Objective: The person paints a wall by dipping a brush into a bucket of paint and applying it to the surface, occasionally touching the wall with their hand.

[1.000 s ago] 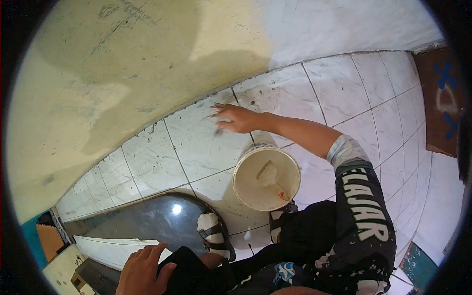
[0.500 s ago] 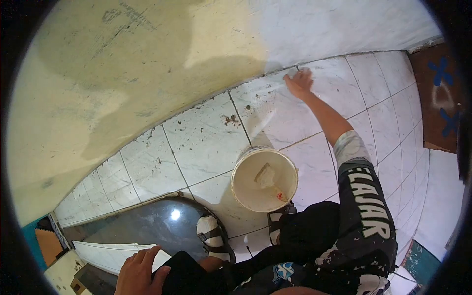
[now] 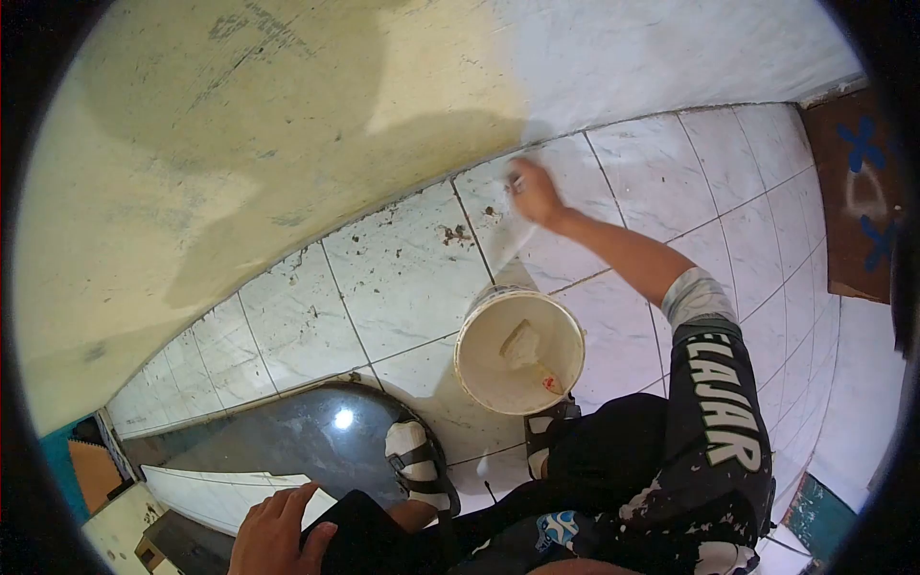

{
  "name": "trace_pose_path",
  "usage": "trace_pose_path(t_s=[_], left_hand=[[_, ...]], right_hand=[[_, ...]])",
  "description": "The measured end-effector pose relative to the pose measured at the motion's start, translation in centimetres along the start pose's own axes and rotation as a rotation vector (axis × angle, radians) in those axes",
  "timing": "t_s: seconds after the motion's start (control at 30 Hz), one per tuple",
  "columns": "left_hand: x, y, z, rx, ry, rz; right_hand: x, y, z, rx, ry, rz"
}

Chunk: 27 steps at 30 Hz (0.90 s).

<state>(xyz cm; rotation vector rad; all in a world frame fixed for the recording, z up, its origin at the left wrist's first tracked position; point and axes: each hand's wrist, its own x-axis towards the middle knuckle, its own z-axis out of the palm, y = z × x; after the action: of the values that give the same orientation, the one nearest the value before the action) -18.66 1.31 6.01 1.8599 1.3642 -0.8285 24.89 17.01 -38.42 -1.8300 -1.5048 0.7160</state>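
Observation:
My right hand (image 3: 537,195) is low over a white floor tile (image 3: 551,254) close to the foot of the wall. Its fingers are curled and smeared by motion. Something small may be in them, but I cannot make it out. Just left of it lie dark crumbs of debris (image 3: 456,234). A white bucket (image 3: 519,353) stands between that hand and my feet, with a scraper-like tool (image 3: 522,345) inside. Over by my bent knee, my left hand (image 3: 280,533) rests with thumb and fingers apart, holding nothing.
The wall is yellow and scuffed (image 3: 192,172) on the left, pale (image 3: 652,57) on the right. A dark glossy panel (image 3: 287,431) and a white sheet (image 3: 220,494) lie at lower left. A brown board (image 3: 853,192) with blue crosses stands at far right.
My right hand has swept left along the floor by the wall, and its spread fingers have curled in. My left hand and the bucket stay put.

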Motion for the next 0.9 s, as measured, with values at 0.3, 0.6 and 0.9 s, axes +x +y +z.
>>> trace_pose_path(t_s=[0.3,0.6,0.9], left_hand=[[-0.5,-0.5,0.2,-0.036,0.038,-0.047],[-0.8,0.1,0.3,-0.037,0.056,-0.008],[-1.7,0.7,0.0,-0.053,0.058,-0.149]], right_hand=[[-2.1,6.3,0.8,-0.71,-0.059,0.371],[-4.3,-6.9,4.2,0.096,-0.333,-0.191],[0.5,-4.0,8.0,-0.437,-0.417,0.085]])
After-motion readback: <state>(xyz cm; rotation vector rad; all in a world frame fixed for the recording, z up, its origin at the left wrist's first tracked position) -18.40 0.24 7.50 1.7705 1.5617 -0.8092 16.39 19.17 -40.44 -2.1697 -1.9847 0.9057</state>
